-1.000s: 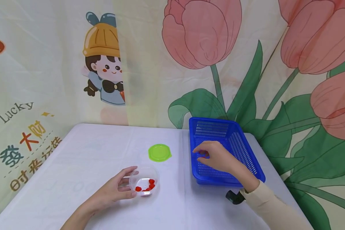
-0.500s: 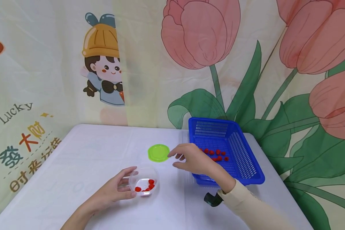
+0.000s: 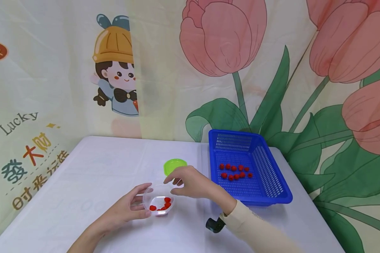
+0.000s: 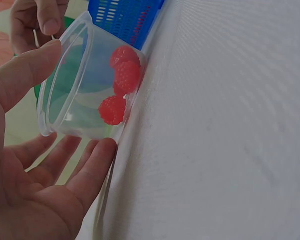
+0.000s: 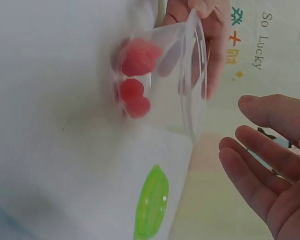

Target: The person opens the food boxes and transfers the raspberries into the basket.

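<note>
My left hand [image 3: 128, 205] holds a clear plastic cup [image 4: 85, 122] low over the white table, thumb at the rim and fingers along the opposite side. Several red raspberries [image 4: 112, 110] lie at the bottom of the cup. Just right of the cup's mouth is my right hand [image 3: 191, 182], its thumb and fingers apart and loosely bent. The right wrist view shows nothing between those fingertips [image 5: 245, 100]. Behind that hand a green lid [image 3: 174, 165] lies flat, partly covered by it in the head view.
A blue plastic basket [image 3: 267, 168] stands at the right of the table, with two loose rows of raspberries [image 3: 233, 168] on its floor. The white-covered table [image 3: 114, 158] backs onto a printed curtain with tulips [image 3: 223, 38].
My right hand has moved left from over the basket to beside the cup, uncovering the raspberries there. The left hand and cup have stayed in place.
</note>
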